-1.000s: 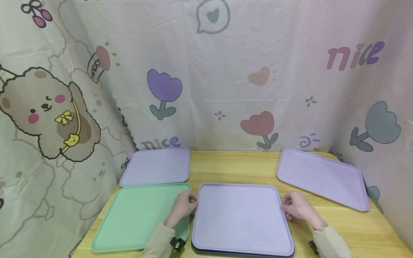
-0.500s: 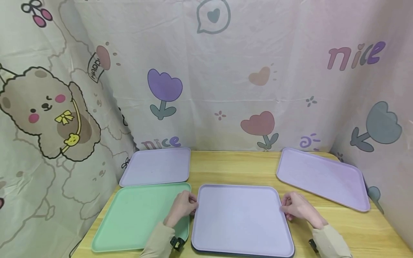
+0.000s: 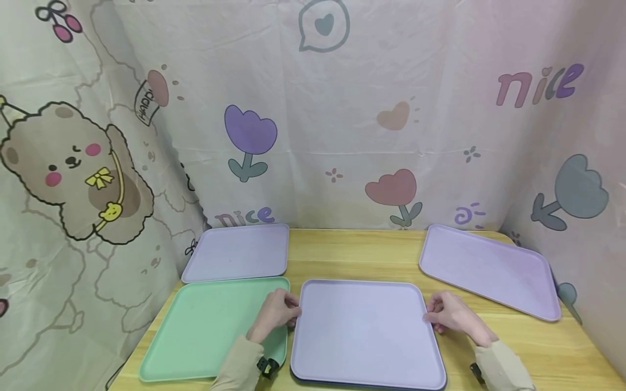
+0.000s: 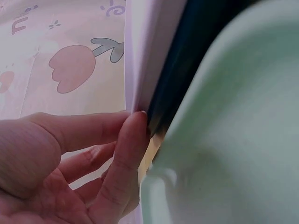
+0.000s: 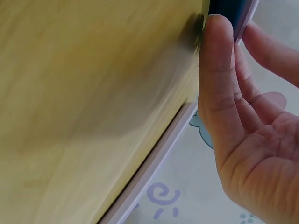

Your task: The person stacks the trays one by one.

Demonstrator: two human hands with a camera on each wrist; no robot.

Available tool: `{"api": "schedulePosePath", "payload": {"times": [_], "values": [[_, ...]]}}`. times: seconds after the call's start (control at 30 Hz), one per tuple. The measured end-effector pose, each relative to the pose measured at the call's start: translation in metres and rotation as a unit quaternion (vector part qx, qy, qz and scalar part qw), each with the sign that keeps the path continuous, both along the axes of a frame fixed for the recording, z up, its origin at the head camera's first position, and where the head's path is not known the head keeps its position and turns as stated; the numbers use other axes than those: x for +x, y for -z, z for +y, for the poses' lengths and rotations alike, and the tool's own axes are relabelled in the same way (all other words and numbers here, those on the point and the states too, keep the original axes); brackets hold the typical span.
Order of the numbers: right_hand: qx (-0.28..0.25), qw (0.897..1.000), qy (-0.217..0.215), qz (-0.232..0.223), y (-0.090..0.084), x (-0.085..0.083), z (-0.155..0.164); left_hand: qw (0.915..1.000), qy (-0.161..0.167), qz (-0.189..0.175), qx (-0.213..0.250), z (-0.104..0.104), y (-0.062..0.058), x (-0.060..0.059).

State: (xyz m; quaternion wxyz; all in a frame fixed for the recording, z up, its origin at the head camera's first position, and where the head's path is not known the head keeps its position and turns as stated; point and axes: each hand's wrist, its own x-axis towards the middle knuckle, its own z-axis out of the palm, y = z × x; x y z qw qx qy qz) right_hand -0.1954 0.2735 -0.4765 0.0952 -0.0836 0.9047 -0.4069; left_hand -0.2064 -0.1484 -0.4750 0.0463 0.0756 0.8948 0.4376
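Lavender tray (image 3: 367,334), held — between left grip (image 3: 275,315) and right grip (image 3: 449,311)

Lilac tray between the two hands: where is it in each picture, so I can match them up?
Head: lilac tray at the bottom, just right of centre.
Left wrist: lilac tray seen edge-on, running down from the top, near the middle.
Right wrist: lilac tray, only a thin sliver, top right.
Shared landmark: the printed purple swirl, visible in all three.

Dark tray (image 4: 180,65) mostly hidden under the middle lilac tray (image 3: 367,334), left sleeve (image 3: 238,365) cut off below
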Motion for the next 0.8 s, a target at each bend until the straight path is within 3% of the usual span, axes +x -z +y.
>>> {"api": "schedulePosePath", "payload": {"times": [0.2,0.8], "values": [[0.016,1.0,0.011,-0.004,-0.0021,0.0004,0.0005,1.0,0.001,-0.003,0.004,0.0001,-0.0005,-0.0002],[0.003,1.0,-0.01,0.008,0.0023,-0.0013,0.0055,0.9999,0.006,-0.013,0.004,-0.0009,-0.0008,0.0005]]}}
